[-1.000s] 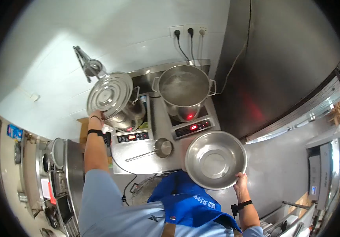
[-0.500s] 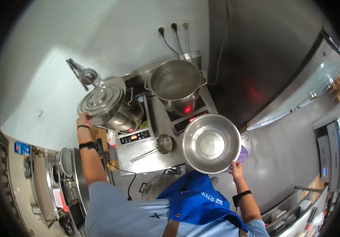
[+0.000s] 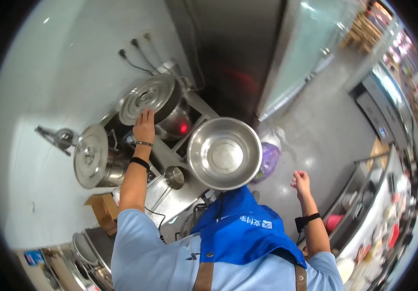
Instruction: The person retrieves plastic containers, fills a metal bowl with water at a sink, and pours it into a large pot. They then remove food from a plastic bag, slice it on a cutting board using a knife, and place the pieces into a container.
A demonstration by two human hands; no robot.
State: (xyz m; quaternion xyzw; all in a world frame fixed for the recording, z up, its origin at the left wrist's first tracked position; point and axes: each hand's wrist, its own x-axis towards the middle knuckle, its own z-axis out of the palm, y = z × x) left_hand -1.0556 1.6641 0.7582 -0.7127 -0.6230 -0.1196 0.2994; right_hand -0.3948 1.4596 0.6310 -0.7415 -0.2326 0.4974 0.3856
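Note:
My left hand [image 3: 144,127] is at the near edge of a round metal lid [image 3: 147,99], which lies tilted over the right pot [image 3: 174,119]. Its fingers press together at the rim. A second lid [image 3: 90,156] leans at the left pot [image 3: 117,167]. The wide steel basin [image 3: 224,153] rests at the counter's right end, in front of the right pot, with nothing in it. My right hand [image 3: 300,182] is in the air to the right of the basin, touching nothing, its fingers curled. A long-handled ladle [image 3: 174,178] lies on the metal counter [image 3: 176,198].
Behind the pots are plugs and cords [image 3: 135,43] on the wall. A purple bag [image 3: 268,162] lies on the floor beside the basin. An open cardboard box [image 3: 103,211] stands at the left. Shelving with kitchenware [image 3: 359,203] is at the right.
The view has turned right. My left hand has moved with a lid from the left pot to the right pot. My right hand has let go of the basin and moved away from it.

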